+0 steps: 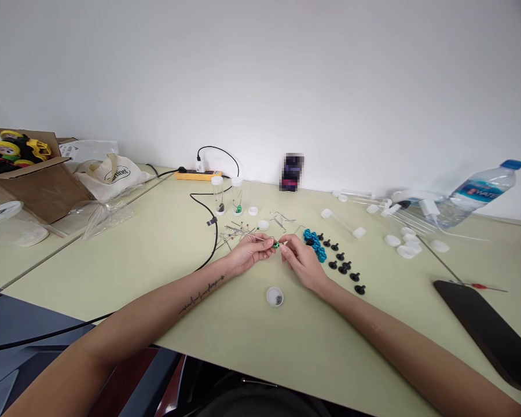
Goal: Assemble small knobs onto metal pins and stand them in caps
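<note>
My left hand point(250, 252) and my right hand point(301, 260) meet over the middle of the pale green table point(165, 272). Both pinch a small green part point(276, 245) held between their fingertips, with a thin metal pin sticking out to the left of it. Just in front of the hands lies a white cap point(275, 296) with a few dark bits in it. Loose metal pins point(238, 230) are scattered behind my left hand. To the right of my right hand sit a cluster of blue knobs point(315, 242) and a row of black knobs point(344, 267).
Two clear vials point(227, 197) stand behind the pins, and a black cable point(208, 231) runs to a yellow power strip point(198, 173). A cardboard box point(30, 174) and bags are far left. White caps point(406, 243), tubes and a water bottle point(481, 191) lie right; a dark flat object point(490, 330) at the near right edge.
</note>
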`<state>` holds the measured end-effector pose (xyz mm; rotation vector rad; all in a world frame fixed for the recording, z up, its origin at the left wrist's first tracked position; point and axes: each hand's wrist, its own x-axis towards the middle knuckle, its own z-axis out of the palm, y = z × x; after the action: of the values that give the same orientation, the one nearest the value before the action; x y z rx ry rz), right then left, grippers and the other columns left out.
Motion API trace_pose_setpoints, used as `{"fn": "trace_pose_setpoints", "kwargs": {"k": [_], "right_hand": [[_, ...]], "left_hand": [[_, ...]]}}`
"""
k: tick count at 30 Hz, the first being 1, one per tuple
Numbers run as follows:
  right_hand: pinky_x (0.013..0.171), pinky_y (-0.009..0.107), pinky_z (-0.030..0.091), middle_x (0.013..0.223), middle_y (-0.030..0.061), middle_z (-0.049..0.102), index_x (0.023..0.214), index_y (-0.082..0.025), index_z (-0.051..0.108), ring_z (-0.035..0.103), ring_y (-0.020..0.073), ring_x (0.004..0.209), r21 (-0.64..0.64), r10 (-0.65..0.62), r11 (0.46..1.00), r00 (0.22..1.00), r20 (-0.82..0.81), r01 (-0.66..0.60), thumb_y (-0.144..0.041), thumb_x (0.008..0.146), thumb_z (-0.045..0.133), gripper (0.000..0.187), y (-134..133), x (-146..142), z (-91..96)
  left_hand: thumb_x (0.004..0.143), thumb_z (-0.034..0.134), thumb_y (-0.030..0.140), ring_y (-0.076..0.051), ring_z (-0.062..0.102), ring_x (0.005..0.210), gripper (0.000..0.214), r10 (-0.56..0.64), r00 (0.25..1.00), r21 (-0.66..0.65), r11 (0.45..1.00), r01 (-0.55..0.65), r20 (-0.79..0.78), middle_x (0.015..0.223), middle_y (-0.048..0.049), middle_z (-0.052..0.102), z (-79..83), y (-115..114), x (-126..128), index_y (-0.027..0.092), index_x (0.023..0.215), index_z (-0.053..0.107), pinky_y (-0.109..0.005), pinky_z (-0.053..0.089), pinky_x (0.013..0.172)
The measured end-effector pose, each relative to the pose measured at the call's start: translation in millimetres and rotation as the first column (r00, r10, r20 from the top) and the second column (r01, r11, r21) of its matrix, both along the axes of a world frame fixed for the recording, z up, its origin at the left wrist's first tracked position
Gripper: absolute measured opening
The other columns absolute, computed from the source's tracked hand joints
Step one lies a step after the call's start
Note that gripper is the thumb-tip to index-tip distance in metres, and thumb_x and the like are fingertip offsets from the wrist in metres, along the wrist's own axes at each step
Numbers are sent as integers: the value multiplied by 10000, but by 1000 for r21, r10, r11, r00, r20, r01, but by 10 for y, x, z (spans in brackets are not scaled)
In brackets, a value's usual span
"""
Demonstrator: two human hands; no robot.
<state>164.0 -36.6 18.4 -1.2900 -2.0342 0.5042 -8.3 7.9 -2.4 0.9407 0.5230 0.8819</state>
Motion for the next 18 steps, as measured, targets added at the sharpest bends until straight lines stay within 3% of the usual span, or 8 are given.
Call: {"fn": "trace_pose_setpoints", "kwargs": {"k": [3,18], "right_hand": [[524,242,362,653,-24,544,1041,-212,431,481,127,522,22,-13,1000,1000,-13,14,-425,879,372,274,-9,-14,-2],[558,242,378,589,-17,558,826,-208,460,523,140,558,-8,9,1000,1000,25,-9,-379,920,281,265,23,8,-20]], "left_hand": [[664,706,236,-74,535,650,195,-6,1000,10,1000,6,10,683,-19,578,7,-5,-3,106,776,613,-200,385,621],[645,718,249,-87,545,692,210,-11,1000,27,1000,12,-23,731,-28,589,10,-12,10,110,756,605,-200,384,633]]}}
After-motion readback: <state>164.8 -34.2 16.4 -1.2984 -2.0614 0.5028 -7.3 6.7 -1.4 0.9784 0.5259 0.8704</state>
